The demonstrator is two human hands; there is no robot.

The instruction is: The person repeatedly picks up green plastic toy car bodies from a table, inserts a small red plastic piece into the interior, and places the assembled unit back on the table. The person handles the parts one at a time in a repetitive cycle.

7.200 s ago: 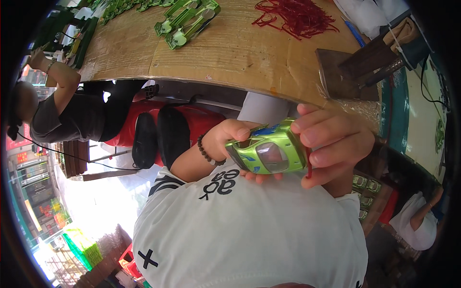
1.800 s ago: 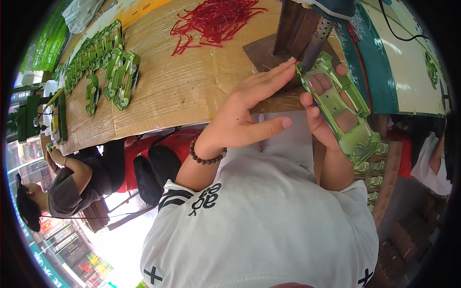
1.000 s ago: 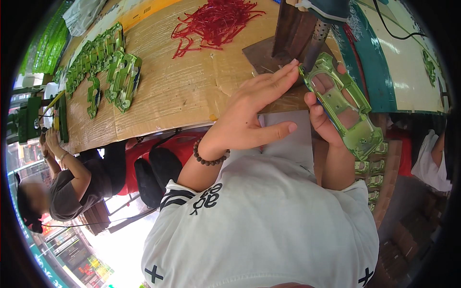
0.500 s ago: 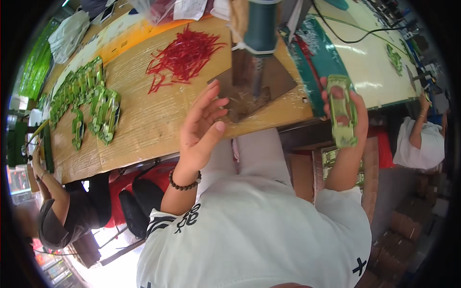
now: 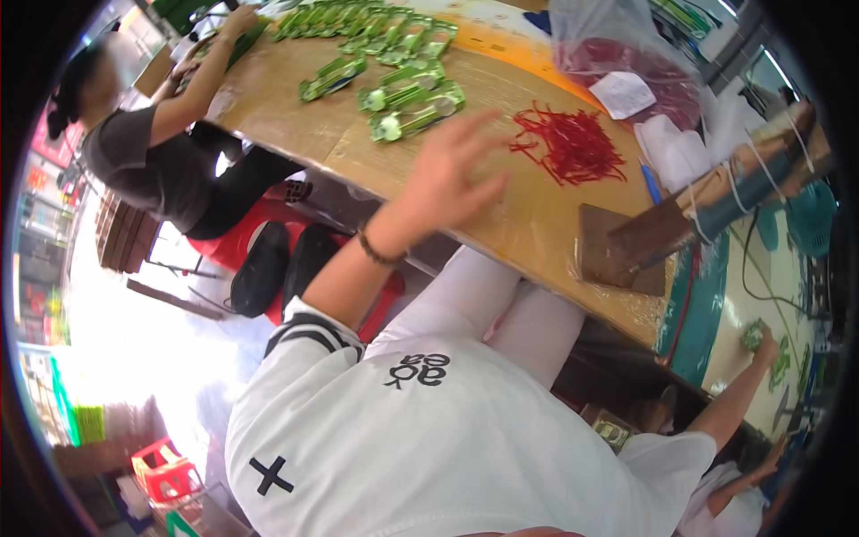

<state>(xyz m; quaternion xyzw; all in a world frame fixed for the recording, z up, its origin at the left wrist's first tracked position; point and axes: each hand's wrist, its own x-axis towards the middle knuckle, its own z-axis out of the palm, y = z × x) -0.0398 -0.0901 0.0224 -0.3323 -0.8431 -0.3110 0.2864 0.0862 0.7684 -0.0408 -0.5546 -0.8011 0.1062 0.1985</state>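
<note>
My left hand [image 5: 452,174], blurred, is over the front of the wrapped table with its fingers spread and nothing visible in them. It is nearest to several green car-shaped frames [image 5: 416,112], which lie beyond it to the left. A loose pile of red strips [image 5: 573,148] lies to its right. Far to the right, my right hand [image 5: 764,345] is small in view, over the pale worktop, with its fingers closed around a green frame [image 5: 752,336]. More green pieces [image 5: 778,365] lie just beside that hand.
A tool with a strapped shaft [image 5: 738,192] stands over a brown plate [image 5: 617,242] at the table's right. A plastic bag [image 5: 626,54] lies behind the strips. A co-worker [image 5: 148,157] sits at the left end; another person's arm [image 5: 747,483] shows at lower right. A red stool [image 5: 242,242] is below.
The view has swung left, so the table's contents appear farther right. My left hand has moved from near the brown plate toward the green frames. My right hand has gone outward over the pale worktop.
</note>
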